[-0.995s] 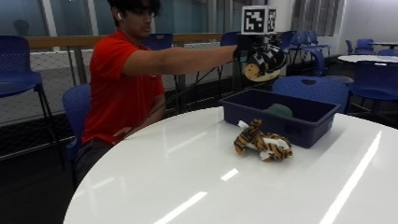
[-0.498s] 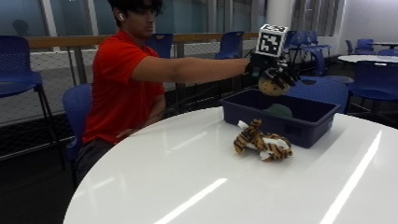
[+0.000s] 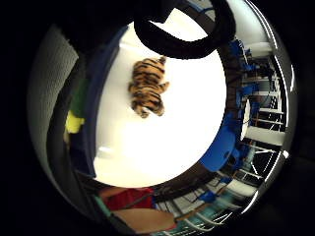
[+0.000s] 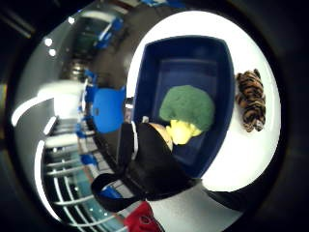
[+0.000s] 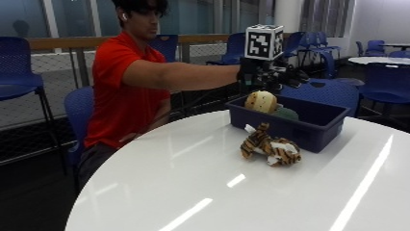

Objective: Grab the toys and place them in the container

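The gloved right hand (image 5: 269,77) has its fingers blurred, so their curl cannot be told. The blue container's (image 5: 320,126) near wall hides most of the green toy (image 5: 286,113). The white table's (image 5: 192,183) near edge is cut off.

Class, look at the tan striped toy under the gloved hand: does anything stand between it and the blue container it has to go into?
Nothing visible does. The tan striped toy is just below the gloved right hand, directly over the open blue container. Inside lies only a green plush toy, which leaves bare floor around it. The tiger toy lies outside, on the table.
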A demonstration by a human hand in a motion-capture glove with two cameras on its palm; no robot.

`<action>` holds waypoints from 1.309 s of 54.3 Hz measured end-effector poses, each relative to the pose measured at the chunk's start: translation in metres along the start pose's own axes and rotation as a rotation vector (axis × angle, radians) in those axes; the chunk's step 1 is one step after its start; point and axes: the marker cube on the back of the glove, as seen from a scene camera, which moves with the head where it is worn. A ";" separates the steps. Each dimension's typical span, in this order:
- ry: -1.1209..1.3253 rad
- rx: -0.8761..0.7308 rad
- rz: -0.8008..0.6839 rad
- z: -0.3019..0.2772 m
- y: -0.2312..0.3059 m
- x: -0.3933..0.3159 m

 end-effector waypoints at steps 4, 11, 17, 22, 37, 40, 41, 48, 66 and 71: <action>-0.030 0.005 0.033 -0.002 -0.003 0.025; -0.024 0.015 0.085 0.002 -0.008 0.060; -0.025 0.033 0.110 0.012 -0.013 0.084; -0.031 0.073 0.119 0.025 -0.018 0.097; -0.007 -0.009 0.162 0.076 -0.033 0.115; -0.011 -0.021 0.168 0.084 -0.036 0.115; -0.013 -0.024 0.171 0.087 -0.037 0.115; -0.031 -0.015 0.157 0.106 -0.042 0.113; -0.018 -0.110 0.201 0.145 -0.048 0.106; -0.006 -0.118 0.211 0.152 -0.049 0.105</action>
